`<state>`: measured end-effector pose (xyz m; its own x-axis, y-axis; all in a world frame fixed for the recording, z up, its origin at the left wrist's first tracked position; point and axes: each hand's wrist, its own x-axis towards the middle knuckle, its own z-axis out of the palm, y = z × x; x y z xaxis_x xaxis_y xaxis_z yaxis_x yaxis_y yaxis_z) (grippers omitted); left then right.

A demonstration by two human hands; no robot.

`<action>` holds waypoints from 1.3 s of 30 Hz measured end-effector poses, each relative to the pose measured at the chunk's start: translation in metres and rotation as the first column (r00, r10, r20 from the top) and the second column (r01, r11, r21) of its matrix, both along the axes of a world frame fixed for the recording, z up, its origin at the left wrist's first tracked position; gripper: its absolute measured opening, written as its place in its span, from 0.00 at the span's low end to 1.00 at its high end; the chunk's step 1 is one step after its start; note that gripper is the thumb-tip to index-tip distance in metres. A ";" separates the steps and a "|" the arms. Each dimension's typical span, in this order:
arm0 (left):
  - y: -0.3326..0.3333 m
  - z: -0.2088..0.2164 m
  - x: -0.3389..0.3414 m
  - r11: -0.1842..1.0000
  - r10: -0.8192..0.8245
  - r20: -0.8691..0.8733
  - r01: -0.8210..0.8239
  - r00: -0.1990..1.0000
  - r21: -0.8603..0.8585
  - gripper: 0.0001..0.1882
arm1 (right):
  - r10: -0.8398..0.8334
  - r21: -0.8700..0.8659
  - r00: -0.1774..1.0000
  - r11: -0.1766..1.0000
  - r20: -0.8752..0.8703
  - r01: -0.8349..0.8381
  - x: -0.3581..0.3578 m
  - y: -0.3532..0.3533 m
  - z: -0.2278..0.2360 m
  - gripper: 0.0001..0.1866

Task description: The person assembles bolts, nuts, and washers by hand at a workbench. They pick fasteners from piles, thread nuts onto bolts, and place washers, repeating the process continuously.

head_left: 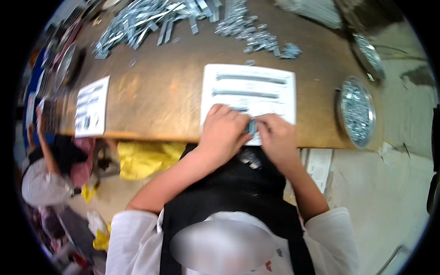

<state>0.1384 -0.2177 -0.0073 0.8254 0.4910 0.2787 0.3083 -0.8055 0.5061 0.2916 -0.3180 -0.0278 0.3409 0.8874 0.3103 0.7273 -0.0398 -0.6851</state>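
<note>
My left hand [223, 129] and my right hand [277, 137] meet over the lower part of a white sheet [286, 101], near the table's front edge. Between their fingertips is a small grey metal piece [252, 126], partly covered by the fingers. Both hands are closed, and both seem to grip this piece; its exact shape is blurred. Above my hands the sheet bears two long grey bars [250, 79], one over the other; I cannot tell whether they are printed or real parts. A shorter dark bar shows just above my left fingers.
Loose metal strips [151, 23] lie heaped at the far left of the wooden table, beside small metal fittings [243, 30]. A round bowl of small metal parts [356, 112] stands at right. Another printed sheet [91, 107] lies left. A person [46, 178] works at far left.
</note>
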 end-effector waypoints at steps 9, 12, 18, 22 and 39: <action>-0.006 0.025 -0.015 0.997 0.061 0.000 -0.061 0.998 -0.052 0.26 | -0.434 -0.053 0.897 0.901 -0.081 0.431 0.115 -0.034 0.071 0.10; -0.005 0.034 -0.018 0.996 0.055 0.037 -0.053 0.998 -0.066 0.20 | -0.600 0.022 0.761 0.789 0.246 0.614 0.217 -0.061 0.066 0.07; -0.009 0.035 0.005 0.998 -0.042 0.105 0.047 0.994 -0.042 0.14 | -0.354 -0.238 0.829 0.842 0.433 0.484 0.255 -0.043 0.043 0.10; -0.009 0.035 0.002 0.997 -0.024 0.079 0.030 0.997 -0.078 0.12 | -0.329 -0.239 0.780 0.825 0.533 0.512 0.235 -0.020 0.034 0.11; -0.030 0.002 0.083 -0.706 0.362 0.234 0.429 0.902 -0.564 0.20 | -0.045 -0.239 0.999 0.970 -0.007 0.042 0.084 -0.035 0.105 0.12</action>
<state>0.2212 -0.2482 -0.0052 0.9447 0.1218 -0.3046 -0.0872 0.9883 0.1250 0.3753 -0.3533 0.0774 0.3836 0.9194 0.0870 0.7125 -0.2347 -0.6612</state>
